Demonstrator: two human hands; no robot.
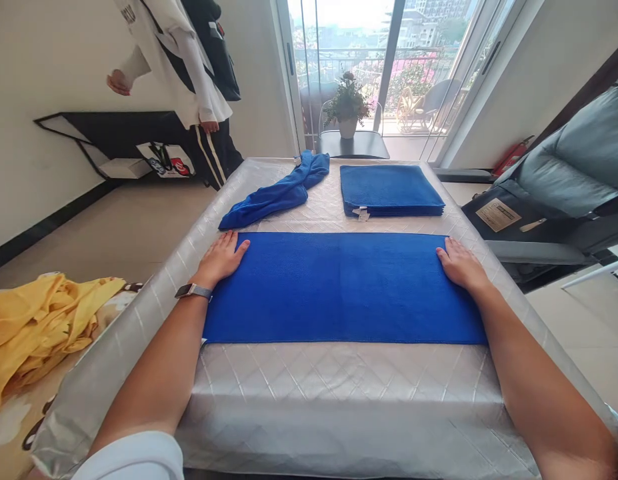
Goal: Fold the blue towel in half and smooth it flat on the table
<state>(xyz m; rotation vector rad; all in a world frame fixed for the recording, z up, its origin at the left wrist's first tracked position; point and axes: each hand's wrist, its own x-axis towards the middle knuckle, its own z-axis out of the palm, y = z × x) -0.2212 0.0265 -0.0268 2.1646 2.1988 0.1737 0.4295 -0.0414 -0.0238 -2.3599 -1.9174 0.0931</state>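
A blue towel (339, 293) lies flat and smooth across the table, its long side running left to right. My left hand (221, 259) rests on its far left corner, fingers stretched out and thumb apart. At the far right corner, my right hand (459, 263) lies flat with its fingers extended. Beyond the towel, a crumpled blue towel (279, 189) sits at the left. To the right of that is a neat stack of folded blue towels (391, 191) with a white tag at its front edge.
The table wears a silvery quilted cover (339, 380). Yellow cloth (53, 327) is heaped at the left. A person (189, 73) stands beyond the far left corner. A potted plant (347, 107) is on a chair by the window, and a grey recliner (573, 160) stands right.
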